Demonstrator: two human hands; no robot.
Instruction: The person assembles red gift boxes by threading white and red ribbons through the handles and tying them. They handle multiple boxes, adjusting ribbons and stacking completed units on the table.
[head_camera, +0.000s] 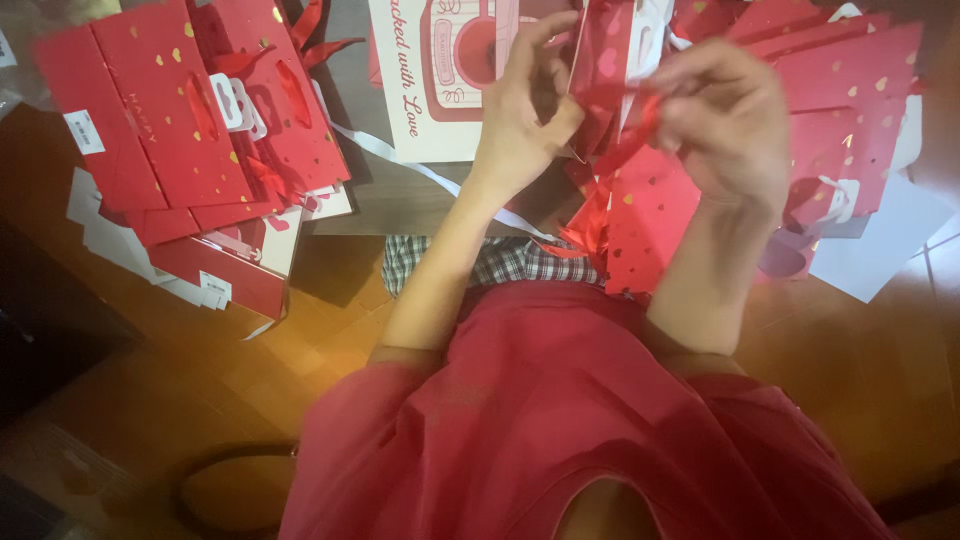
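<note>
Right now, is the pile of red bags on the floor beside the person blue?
No, the pile of flat gift bags lying left of the left hand is red with small gold hearts, not blue.
</note>
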